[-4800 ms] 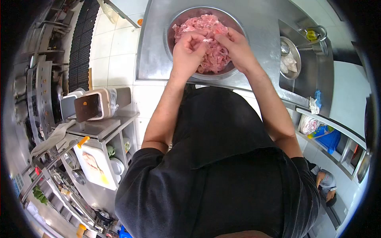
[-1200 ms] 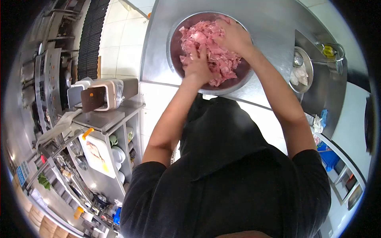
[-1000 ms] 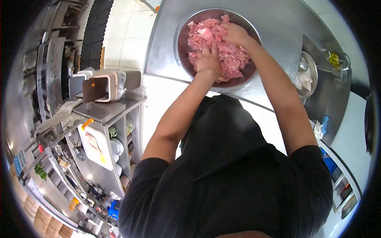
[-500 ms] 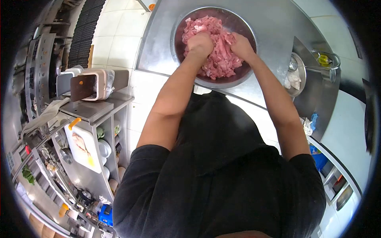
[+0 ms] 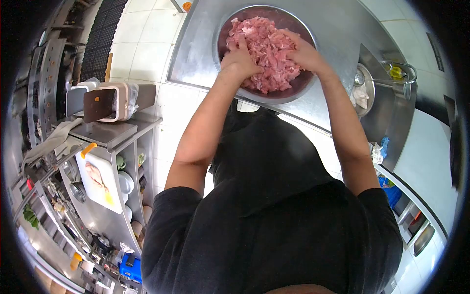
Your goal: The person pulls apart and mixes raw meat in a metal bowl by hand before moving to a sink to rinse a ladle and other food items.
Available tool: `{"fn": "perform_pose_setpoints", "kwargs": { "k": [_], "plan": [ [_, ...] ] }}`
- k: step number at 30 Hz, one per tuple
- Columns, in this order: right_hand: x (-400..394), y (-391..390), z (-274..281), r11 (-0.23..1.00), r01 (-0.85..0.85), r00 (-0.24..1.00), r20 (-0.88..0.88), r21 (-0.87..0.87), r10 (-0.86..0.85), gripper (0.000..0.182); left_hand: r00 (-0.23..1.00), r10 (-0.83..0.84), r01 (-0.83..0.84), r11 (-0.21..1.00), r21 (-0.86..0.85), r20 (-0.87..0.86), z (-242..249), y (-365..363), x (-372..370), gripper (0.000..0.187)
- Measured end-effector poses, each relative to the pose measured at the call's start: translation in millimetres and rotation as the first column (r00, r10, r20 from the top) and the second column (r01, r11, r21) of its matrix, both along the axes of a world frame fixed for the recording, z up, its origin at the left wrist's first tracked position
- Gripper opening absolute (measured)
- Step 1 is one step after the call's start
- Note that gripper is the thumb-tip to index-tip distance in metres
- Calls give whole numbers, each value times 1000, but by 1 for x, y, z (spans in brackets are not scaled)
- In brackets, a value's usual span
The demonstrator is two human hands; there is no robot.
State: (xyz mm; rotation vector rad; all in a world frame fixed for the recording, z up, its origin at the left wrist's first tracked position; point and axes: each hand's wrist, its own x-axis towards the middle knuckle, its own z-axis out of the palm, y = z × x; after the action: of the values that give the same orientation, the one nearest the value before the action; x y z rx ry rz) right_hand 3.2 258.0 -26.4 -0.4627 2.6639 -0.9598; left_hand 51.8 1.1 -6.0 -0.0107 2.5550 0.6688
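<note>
A heap of raw pink meat pieces [image 5: 271, 56] fills the middle of a large steel bowl [image 5: 293, 95] standing on the metal counter. My left hand [image 5: 239, 62] rests on the left side of the heap, its fingers spread and thumb apart. On the right side, my right hand [image 5: 304, 53] lies against the meat with fingers stretched out toward the middle. Both hands touch the meat, and neither is closed round a piece. Some fingertips are partly hidden among the pieces.
Right of the bowl, a smaller metal bowl [image 5: 367, 105] holds a ladle and whitish pieces. A steel pot [image 5: 406, 90] with something yellow stands beyond it. At left, plastic bins [image 5: 115, 100] sit on a metal shelf unit, with a white cutting board [image 5: 100, 183] below.
Both hands were dug into the meat with curled fingers. Now they have loosened and spread over the heap. The heap has shifted slightly in shape.
</note>
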Motion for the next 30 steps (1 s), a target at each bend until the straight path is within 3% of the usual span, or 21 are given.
{"fn": "perform_pose_setpoints", "kwargs": {
  "k": [2,5,6,9,12,15,16,20,22,24,25,27,30],
  "plan": [
    [6,2,11,976,216,933,301,-31,-197,77,992,-5,-1,999,48,126,-22,4,-6,140],
    [12,3,-33,896,336,826,549,-291,-131,90,983,49,-78,984,161,179,-43,20,-16,146],
    [12,3,-36,879,386,787,597,-281,-154,90,981,81,-116,973,201,175,-50,23,-20,147],
    [12,-6,-47,808,533,646,737,-250,-198,93,983,88,-163,812,561,159,-68,18,-23,129],
    [18,-25,-12,703,684,338,939,-193,-71,87,938,-56,-229,640,734,341,-68,11,-34,106],
    [21,-30,-26,632,693,397,915,-347,67,80,937,-61,-241,598,764,343,-63,9,-30,83],
    [25,-35,-20,627,673,476,879,-392,39,76,940,-47,-236,628,741,339,-59,7,-27,83],
    [6,-17,-68,618,625,583,812,-477,37,67,963,5,-198,695,691,270,-13,3,-20,79],
    [1,-19,-55,569,667,588,809,-481,-5,65,972,60,-215,609,764,226,-17,7,-22,76],
    [-4,-24,-47,532,639,647,762,-555,18,66,968,143,-249,403,881,208,-54,19,-26,79],
    [-11,-25,-46,514,619,680,733,-594,28,67,949,221,-293,372,881,222,-31,22,-22,75],
    [-20,-24,-43,631,480,823,563,-609,-82,67,910,331,-359,327,874,249,4,26,-16,66],
    [-7,-58,35,619,617,766,551,-486,-331,53,902,346,-378,342,860,259,18,25,-29,48]
  ]
}}
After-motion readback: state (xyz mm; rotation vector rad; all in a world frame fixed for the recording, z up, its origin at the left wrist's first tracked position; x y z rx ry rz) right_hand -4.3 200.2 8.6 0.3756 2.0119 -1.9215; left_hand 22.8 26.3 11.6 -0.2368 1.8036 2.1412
